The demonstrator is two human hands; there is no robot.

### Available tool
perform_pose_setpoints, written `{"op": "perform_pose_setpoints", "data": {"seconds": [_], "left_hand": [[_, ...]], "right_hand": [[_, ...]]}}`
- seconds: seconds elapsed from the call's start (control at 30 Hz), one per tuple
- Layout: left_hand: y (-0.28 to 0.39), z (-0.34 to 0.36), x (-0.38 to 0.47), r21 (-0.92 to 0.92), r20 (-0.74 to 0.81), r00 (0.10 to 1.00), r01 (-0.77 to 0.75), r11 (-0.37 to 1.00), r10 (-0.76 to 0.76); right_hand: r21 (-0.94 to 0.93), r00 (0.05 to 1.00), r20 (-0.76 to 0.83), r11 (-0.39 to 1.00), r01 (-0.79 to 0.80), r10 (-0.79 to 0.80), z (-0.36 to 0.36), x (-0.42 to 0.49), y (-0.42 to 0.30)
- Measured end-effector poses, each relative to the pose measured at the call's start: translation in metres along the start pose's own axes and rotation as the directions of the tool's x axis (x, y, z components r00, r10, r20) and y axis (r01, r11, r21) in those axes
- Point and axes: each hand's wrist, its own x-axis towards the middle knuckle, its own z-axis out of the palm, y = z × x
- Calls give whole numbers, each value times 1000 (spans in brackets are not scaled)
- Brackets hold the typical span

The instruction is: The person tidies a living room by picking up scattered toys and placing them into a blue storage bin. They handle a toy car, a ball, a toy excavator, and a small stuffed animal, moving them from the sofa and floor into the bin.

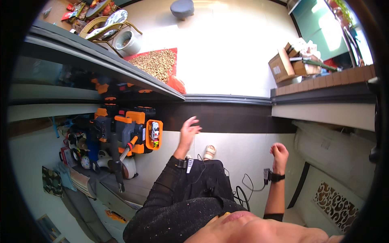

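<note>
My left hand is held out over the dark door threshold, fingers spread and holding nothing. Off to the right, my right hand is raised above the pale tiled floor, its fingers curled in and no object visible in it. Each wrist wears a strapped device, with thin black cables hanging near my lap. One sandalled foot shows between the hands. An orange and black ride-on toy vehicle stands left of my left hand, with small toy cars in its orange tray.
Beyond the sliding-door track, peanuts lie on a red sheet beside a grey bucket and a wicker chair. Cardboard boxes sit at right, a grey stool farther off. Toys crowd the left wall.
</note>
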Motion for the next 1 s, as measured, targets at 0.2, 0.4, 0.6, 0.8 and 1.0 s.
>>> {"op": "perform_pose_setpoints", "data": {"seconds": [0.2, 0.4, 0.6, 0.8, 1.0], "left_hand": [[142, 168, 23, -50, 548, 827, -117, 992, 126], [200, 175, 91, 48, 527, 849, -8, 999, -19], [255, 156, 185, -49, 188, 969, -151, 987, 157], [314, 135, 255, 8, -115, 941, -320, 947, 319], [354, 94, 313, 7, -349, 858, -399, 917, 377]], "right_hand": [[34, 888, 426, 983, 179, -176, 155, 58, -139], [289, 769, 581, 951, 112, -267, 198, 127, -236], [368, 811, 585, 886, -282, 14, 181, 248, -273], [256, 835, 549, 948, -187, 16, 219, 337, -296], [195, 816, 577, 962, -189, 43, 302, 432, -329]]}}
